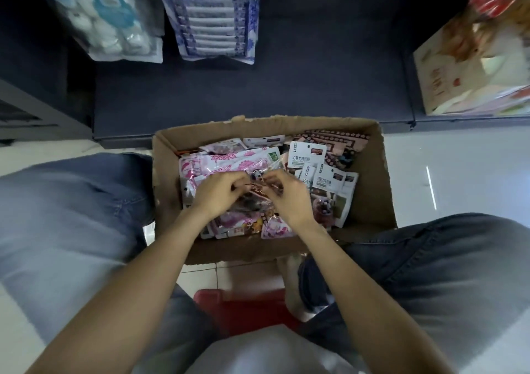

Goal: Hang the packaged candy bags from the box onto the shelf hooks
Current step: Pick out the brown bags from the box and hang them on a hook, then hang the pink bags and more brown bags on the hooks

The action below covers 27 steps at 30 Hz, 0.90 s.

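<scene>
White floor tiles (pixel 459 173) meet the dark base of a shelf unit (pixel 258 95), and an open brown cardboard box (pixel 381 178) sits on the tiles right against that base, between the person's jean-clad knees.

Both hands are down in the box, over its middle. The left hand (pixel 218 191) and the right hand (pixel 289 197) have their fingers curled and pinch between them the top edge of a dark brown, glossy candy bag (pixel 255 198). The bag's long axis runs from the fingers back toward the person's body, so its header end points away, toward the shelf. Neither hand is nearer: each grips one side of that top edge, nearly touching the other.

Around the bag lie pink-and-white flowered candy bags (pixel 226 158) to the left and behind it, and white-headed bags with printed labels (pixel 329 178) to the right.

Up ahead of the box, a clear pack of white and teal items (pixel 109 21) and a blue-and-white patterned pack (pixel 212 21) already hang on the shelf front; the hooks themselves are too blurred to make out. The coming move, as I judge it, is a lift up and forward from the box, header end leading.
</scene>
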Motion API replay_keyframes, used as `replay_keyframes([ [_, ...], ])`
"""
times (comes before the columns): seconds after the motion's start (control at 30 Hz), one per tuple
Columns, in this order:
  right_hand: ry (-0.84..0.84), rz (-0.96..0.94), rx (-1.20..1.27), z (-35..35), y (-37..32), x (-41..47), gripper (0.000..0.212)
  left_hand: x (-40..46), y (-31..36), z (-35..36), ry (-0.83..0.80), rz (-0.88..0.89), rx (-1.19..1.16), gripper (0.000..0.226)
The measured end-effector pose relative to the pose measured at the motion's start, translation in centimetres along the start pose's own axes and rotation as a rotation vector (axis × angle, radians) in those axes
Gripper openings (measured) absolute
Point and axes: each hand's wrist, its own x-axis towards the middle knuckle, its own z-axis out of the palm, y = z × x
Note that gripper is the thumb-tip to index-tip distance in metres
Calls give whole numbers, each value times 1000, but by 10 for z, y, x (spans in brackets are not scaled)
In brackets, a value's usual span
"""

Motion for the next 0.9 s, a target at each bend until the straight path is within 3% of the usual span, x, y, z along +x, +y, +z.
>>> replay_keyframes([
  [0.1, 14, 128, -83, -32, 15, -1, 27, -1, 20, -12, 130, -38, -168, 27],
  [0.2, 153, 270, 158, -69, 14, -6, 26, -2, 41, -25, 192, -84, -290, 35],
  [0.27, 220, 279, 316, -90, 2, -9, 19, -2, 60, -37, 190, -84, -385, 27],
  [0.37, 255, 236, 341, -116, -20, -9, 16, -1, 84, -55, 224, -52, -452, 19],
  [0.5, 289, 163, 349, -146, -33, -2, 8, 4, 106, -75, 292, 38, -441, 3],
  [0.63, 355, 83, 295, -167, -29, 19, 9, 28, 125, -86, 357, 157, -361, 24],
  [0.77, 481, 42, 297, -186, -13, 63, 6, 73, 155, -85, 338, 214, -151, 2],
  [0.9, 569, 29, 412, -212, -2, 112, 5, 125, 185, -94, 392, 285, -81, 14],
])
